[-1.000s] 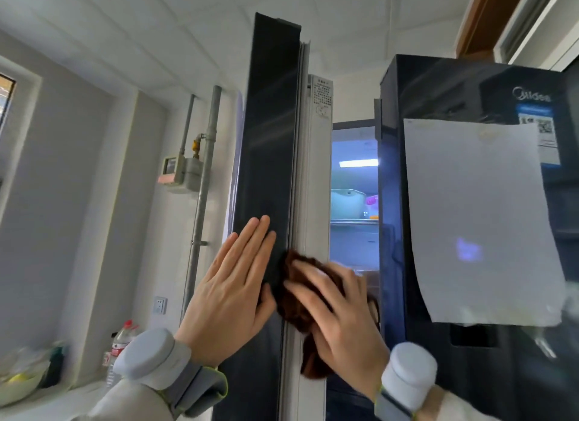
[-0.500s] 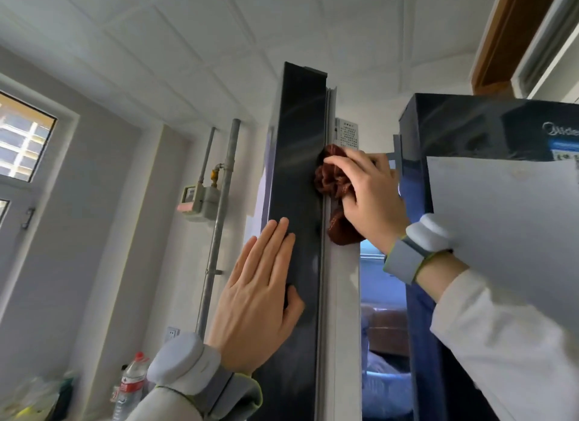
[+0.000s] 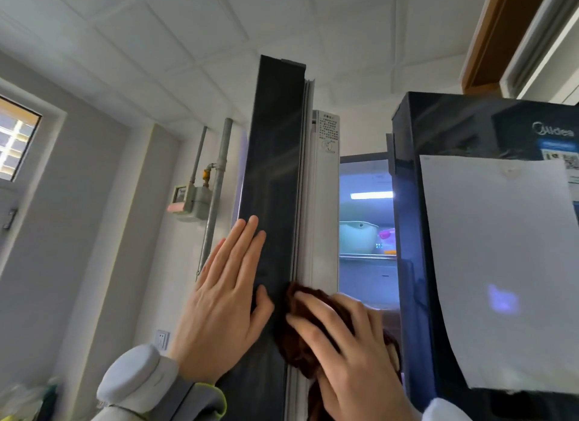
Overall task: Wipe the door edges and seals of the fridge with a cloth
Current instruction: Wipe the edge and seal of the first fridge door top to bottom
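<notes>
The left fridge door stands open, its dark edge facing me, with a grey seal and a white inner liner to the right of it. My left hand lies flat on the door's dark outer side, fingers straight, thumb on the edge. My right hand holds a bunched dark brown cloth against the seal, low in view and level with my left hand. Part of the cloth is hidden under my fingers.
The right fridge door is close on the right, with a white paper sheet stuck to it. Between the doors shows the lit fridge interior with containers on a shelf. A gas meter and pipe hang on the left wall.
My right hand has slid the cloth down the seal from near the door's top to level with my left hand. My left hand has stayed flat on the door.
</notes>
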